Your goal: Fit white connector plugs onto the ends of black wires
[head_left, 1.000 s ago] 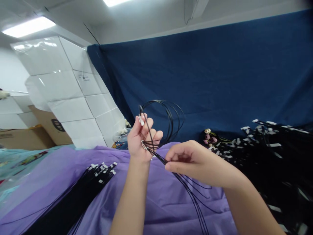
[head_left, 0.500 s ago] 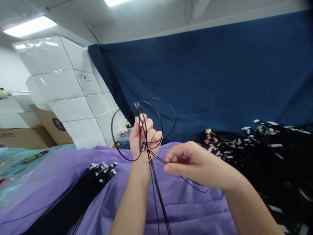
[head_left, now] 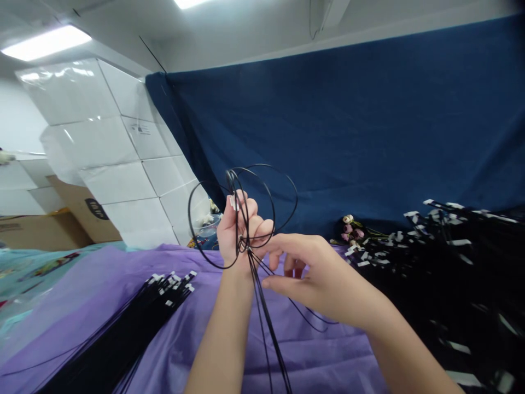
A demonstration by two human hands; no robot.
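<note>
Near the middle of the view, my left hand (head_left: 241,224) is raised and closed around a bundle of thin black cords (head_left: 266,314). The cords form several wide loops around the fist, meet at a knot by the wrist and hang down in long strands. A small white tag shows at the left thumb. Just right of the knot is my right hand (head_left: 303,268), its thumb and index finger apart on either side of loose cord ends that trail to the lower right. No cord is pinched between those fingertips.
Tagged black cords (head_left: 118,334) lie on purple cloth (head_left: 324,355) at the left, with a larger pile (head_left: 455,284) at the right. Artificial flowers (head_left: 353,230) lie before a blue curtain (head_left: 348,126). White boxes (head_left: 110,148) are stacked at the left.
My right hand has moved left toward the knot and its thumb and fingers have spread apart. The loose cord ends have shifted slightly left and down. My left hand keeps its hold.
</note>
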